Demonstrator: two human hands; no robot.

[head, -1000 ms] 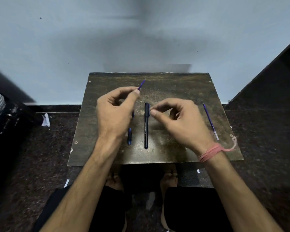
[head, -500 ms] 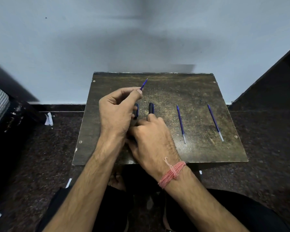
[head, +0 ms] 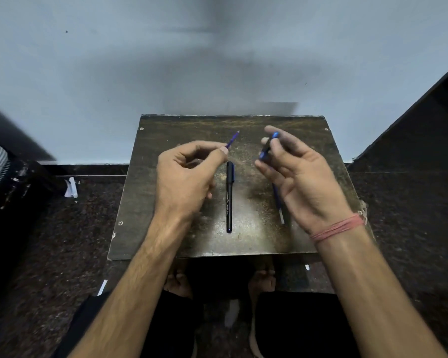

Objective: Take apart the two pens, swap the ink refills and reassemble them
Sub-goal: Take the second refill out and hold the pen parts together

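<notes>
A black pen [head: 229, 200] lies lengthwise in the middle of the dark wooden board [head: 254, 241]. My left hand [head: 186, 177] is to the left of it, pinching a thin blue pen part [head: 232, 139] whose pointed end sticks up and to the right past my fingertips. My right hand [head: 303, 184] hovers to the right of the pen, with its fingertips closed on a short blue pen piece [head: 268, 147]. A blue ink refill [head: 278, 205] lies on the board, partly hidden under my right palm.
The small board sits low on a dark speckled floor [head: 62, 241] against a pale wall [head: 217, 60]. My knees and feet [head: 179, 282] are just below its near edge. Paper scraps [head: 71, 187] lie on the floor at the left.
My right hand reached across to the short blue piece lying left of the black pen, picked it up and carried it up to the right. My left hand kept hold of its thin blue part.
</notes>
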